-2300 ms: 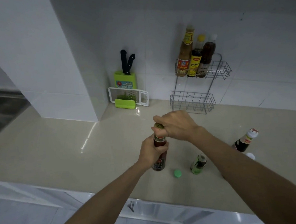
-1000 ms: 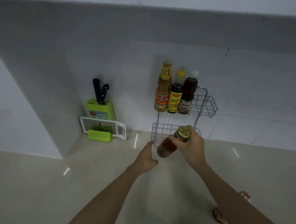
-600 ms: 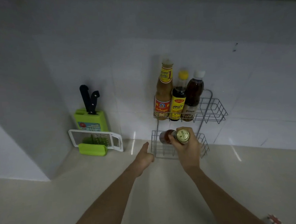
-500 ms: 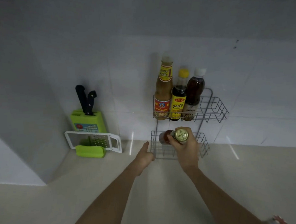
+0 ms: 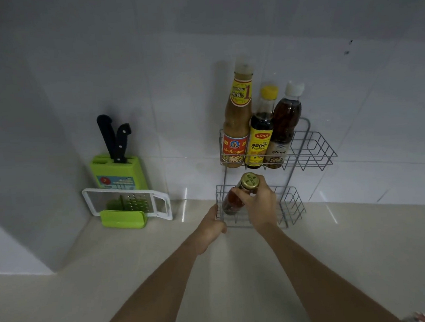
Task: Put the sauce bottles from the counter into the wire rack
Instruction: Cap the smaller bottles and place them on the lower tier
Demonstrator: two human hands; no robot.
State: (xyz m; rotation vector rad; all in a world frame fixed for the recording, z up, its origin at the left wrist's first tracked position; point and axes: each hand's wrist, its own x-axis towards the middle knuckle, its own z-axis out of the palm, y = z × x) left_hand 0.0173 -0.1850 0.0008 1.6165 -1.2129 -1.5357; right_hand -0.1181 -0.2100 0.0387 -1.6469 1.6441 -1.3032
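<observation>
The right hand [image 5: 259, 204] is wrapped around a small gold-capped bottle of red sauce [image 5: 236, 197], holding it tilted inside the left end of the lower basket of the two-tier grey wire rack [image 5: 304, 152] at the counter's back edge. The left hand [image 5: 211, 227] curls its fingers on that basket's front left corner. Three taller sauce bottles [image 5: 257, 130] stand in the upper basket.

Pretty dim overall, kind of a grey-blue cast. The tiled wall [image 5: 150, 77] falls into shadow up top, and small streaks of glare sit on the worktop [image 5: 330, 213] along its back edge. Wide-angle bending shows at the edges, and everything's a bit soft.
</observation>
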